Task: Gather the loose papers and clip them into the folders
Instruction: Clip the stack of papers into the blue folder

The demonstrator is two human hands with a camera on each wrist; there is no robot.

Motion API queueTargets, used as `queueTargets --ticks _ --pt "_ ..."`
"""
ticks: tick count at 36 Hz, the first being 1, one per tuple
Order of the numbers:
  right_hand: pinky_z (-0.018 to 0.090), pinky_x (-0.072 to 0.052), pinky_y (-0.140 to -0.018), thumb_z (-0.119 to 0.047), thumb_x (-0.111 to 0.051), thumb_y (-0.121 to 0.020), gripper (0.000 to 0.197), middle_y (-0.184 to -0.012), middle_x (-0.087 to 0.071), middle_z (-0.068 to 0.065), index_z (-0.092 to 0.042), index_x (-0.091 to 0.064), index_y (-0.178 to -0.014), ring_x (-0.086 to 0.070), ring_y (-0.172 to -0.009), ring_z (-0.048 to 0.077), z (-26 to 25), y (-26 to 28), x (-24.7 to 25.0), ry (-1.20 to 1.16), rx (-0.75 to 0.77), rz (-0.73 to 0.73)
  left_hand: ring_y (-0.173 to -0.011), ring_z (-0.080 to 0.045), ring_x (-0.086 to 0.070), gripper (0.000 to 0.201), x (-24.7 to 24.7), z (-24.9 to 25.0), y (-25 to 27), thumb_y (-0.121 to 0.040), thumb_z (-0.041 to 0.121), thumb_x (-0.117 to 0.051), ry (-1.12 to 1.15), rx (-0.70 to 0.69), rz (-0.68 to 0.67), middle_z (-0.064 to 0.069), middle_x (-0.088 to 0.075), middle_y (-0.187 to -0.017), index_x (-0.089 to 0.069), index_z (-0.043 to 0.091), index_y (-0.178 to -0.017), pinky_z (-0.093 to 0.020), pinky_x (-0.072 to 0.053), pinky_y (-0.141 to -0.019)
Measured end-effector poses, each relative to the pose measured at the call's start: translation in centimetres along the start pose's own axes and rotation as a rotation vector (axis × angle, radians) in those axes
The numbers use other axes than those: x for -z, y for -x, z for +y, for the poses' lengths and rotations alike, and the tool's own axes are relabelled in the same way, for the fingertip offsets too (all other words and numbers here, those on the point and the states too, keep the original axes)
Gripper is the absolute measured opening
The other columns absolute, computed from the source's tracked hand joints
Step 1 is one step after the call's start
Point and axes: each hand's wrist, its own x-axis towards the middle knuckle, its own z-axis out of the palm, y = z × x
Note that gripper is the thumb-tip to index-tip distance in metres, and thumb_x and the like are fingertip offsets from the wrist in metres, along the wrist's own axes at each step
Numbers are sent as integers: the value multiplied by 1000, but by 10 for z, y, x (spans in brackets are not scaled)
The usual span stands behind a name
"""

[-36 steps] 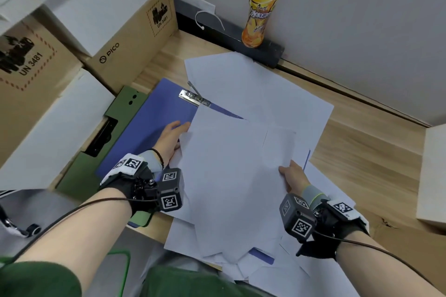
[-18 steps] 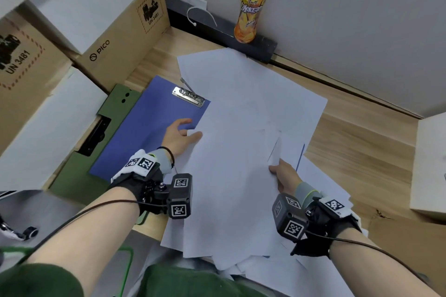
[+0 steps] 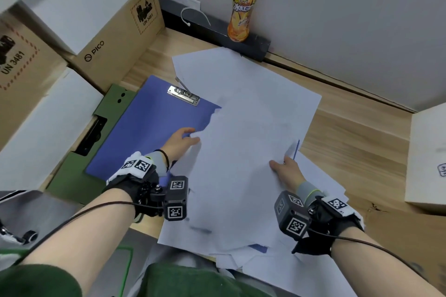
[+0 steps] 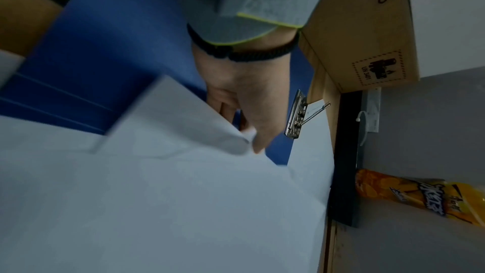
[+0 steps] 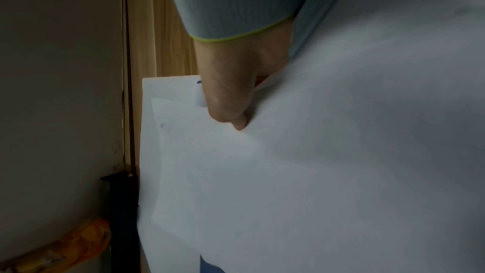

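Sheaf of white papers (image 3: 241,164) held above the middle of the desk (image 3: 357,152), between the two hands. Left hand (image 3: 179,143) at the sheaf's left edge, thumb on top and fingers tucked beneath, pinching the paper over the blue folder (image 3: 147,128). Right hand (image 3: 286,171) at the sheaf's right edge, thumb pressed on the top sheet and fingers curled under, gripping it. More loose sheets spread flat beneath, reaching toward the desk's far edge and hanging over the near edge. Blue folder lying open and flat at the desk's left side, its metal clip (image 3: 184,95) at the far end with the lever raised, partly covered on the right by paper. A sliver of a second blue cover (image 3: 295,149) showing just beyond the right hand.

Pale wood desk against a grey wall. Orange drink bottle (image 3: 242,2) upright on a black strip (image 3: 241,41) at the far edge. Cardboard boxes (image 3: 115,38) stacked along the left side, a green case (image 3: 72,176) beside the folder, a white box (image 3: 429,157) at the right edge.
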Motion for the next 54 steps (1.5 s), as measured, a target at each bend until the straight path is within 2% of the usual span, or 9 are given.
queueTargets --ticks 9,13,20,26,29,33,36,41,54 --pt "24 -40 -51 -2 -39 -98 35 -121 -55 18 5 -45 -131 -54 -104 30 1 9 11 -60 -24 105 -92 -24 -59 24 -12 -22 13 -94 5 -47 -84 -40 -19 -8 -63 -102 -58 17 -111 -23 -46 -70" --pt "8 -39 -33 -1 -37 -98 37 -130 -53 23 5 -42 -134 -50 -88 23 6 8 5 -121 -42 78 -94 -23 -57 31 -16 -32 22 -93 2 -43 -116 -19 56 -10 -63 -111 -57 13 -118 -28 -42 -81" --pt "8 -39 -32 2 -48 -95 61 -136 -45 20 0 -18 -147 -53 -77 21 11 13 -1 -97 -29 -35 -111 -17 -54 38 -26 -11 42 -97 1 -45 -272 -35 -275 0 -56 -124 -50 10 -133 -27 -45 -89" --pt "10 -44 -39 9 -40 -90 48 -99 -58 6 -8 -41 -135 -55 -68 12 8 11 4 14 153 17 -99 -22 -55 38 -21 8 28 -91 -6 -38 -96 -58 -50 -10 -59 -116 -56 15 -117 -27 -43 -77" --pt "10 -44 -43 10 -36 -86 44 -83 -59 -1 -10 -52 -121 -59 -68 11 -9 17 14 80 230 22 -141 -25 -24 80 -15 19 17 -86 17 -66 -144 -194 181 -9 -24 -150 -18 16 -150 -40 -30 -112" --pt "19 -51 -64 2 -41 -79 36 -90 -67 1 -20 -61 -101 -64 -88 22 -37 21 25 282 357 -20 -143 -21 -16 106 -11 55 18 -69 35 -83 -339 -489 220 -4 -25 -153 -15 25 -151 -40 -18 -116" --pt "38 -52 -84 -19 -49 -70 28 -96 -70 4 -24 -66 -93 -64 -95 26 -56 25 30 497 443 -83 -135 -23 -37 91 -15 87 21 -57 57 -76 -549 -592 41 4 -51 -135 -43 31 -138 -44 -25 -115" --pt "25 -40 -60 -13 -57 -83 16 -68 -56 -5 -22 -57 -70 -52 -69 14 -82 47 31 617 510 -113 -92 -22 -67 31 -17 111 30 -69 36 -82 -638 -495 -139 -1 -71 -96 -67 20 -90 -39 -55 -83" --pt "21 -56 -59 -10 -65 -88 19 -95 -66 9 -10 -60 -106 -64 -74 16 -14 32 72 232 230 -167 -75 -21 -65 19 39 37 37 -77 18 -79 -89 -253 -25 -8 -70 -84 -70 7 -88 -36 -51 -77"
